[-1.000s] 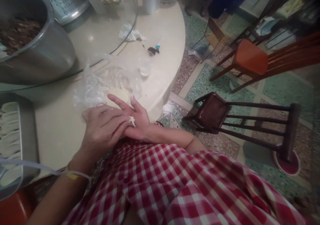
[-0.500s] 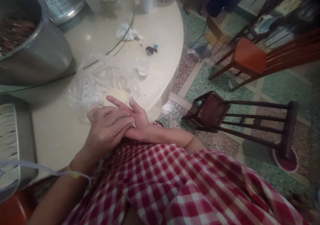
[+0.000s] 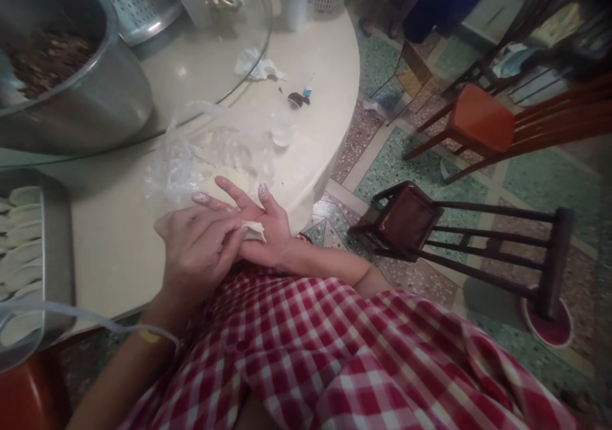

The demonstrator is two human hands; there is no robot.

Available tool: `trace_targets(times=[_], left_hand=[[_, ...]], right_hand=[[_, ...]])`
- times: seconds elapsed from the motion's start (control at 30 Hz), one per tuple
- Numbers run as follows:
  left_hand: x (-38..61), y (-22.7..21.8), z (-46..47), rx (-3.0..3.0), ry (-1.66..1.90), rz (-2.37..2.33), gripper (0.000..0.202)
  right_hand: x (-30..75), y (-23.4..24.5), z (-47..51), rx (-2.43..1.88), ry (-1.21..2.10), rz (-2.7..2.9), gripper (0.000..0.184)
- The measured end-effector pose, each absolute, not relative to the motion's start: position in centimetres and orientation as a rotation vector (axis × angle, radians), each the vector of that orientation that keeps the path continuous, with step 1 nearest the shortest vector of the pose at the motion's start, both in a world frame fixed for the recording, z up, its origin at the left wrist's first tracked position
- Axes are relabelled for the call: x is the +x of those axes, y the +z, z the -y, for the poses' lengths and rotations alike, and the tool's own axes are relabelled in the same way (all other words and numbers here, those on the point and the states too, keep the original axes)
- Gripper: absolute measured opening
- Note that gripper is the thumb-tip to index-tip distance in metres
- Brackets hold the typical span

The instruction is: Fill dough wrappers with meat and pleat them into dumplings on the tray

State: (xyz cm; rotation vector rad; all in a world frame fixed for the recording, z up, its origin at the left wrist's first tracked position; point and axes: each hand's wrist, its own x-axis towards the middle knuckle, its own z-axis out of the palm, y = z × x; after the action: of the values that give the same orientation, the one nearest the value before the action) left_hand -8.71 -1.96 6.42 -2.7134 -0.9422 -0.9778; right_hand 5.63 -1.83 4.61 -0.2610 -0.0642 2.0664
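My right hand lies palm up with its fingers spread, flour on the thumb and fingertips. A pale dumpling wrapper shows on that palm, partly hidden by my left hand. The left hand reaches over from the left with its fingers closed, pinching the wrapper's near edge. What is inside the wrapper, if anything, I cannot see. Just beyond the hands, a round flat stack of wrappers sits at a crumpled clear plastic bag.
A metal pot with brown minced filling stands at the upper left, on a glass turntable. At the left edge is a metal tray of dumplings. Crumpled tissue lies farther back. Chairs stand right of the table, near a dark stool.
My left hand has drawn back slightly to the left, so more of the wrapper shows. The right hand's fingers are spread wider. The whole view has shifted a little.
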Motion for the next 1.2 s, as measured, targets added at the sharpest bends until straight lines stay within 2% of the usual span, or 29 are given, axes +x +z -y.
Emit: trace_targets(times=[0.13,0.33,0.57,0.77,0.93,1.07,1.2], left_hand=[[-8.8,6.4,2.1,-2.712,-0.972,1.006,0.025],[-8.6,6.4,2.3,-2.654,-1.103,0.988,0.01],[-8.6,6.3,2.9,-2.668,-1.063,1.087,0.019],[-8.8,6.0,2.8,-2.589,-1.088,1.138,0.002],[-9.1,6.1,2.9,-2.585,-1.036,1.133,0.001],[-9.8,6.0,3.1,-2.647,-0.998,1.181,0.01],[-10.1,5.5,3.3,-2.637,-1.035,1.256,0.007]], right_hand=[[5.8,4.6,2.0,-0.248,2.031,0.085,0.055],[5.5,4.4,1.9,-0.22,1.996,0.072,0.057],[5.7,4.4,1.7,-0.205,1.971,0.031,0.064],[5.4,4.8,1.5,-0.238,1.962,0.003,0.068],[5.7,4.4,1.6,-0.303,2.007,0.034,0.063],[5.9,4.1,1.7,-0.299,2.015,0.061,0.061],[5.5,4.4,1.7,-0.321,1.957,0.044,0.062]])
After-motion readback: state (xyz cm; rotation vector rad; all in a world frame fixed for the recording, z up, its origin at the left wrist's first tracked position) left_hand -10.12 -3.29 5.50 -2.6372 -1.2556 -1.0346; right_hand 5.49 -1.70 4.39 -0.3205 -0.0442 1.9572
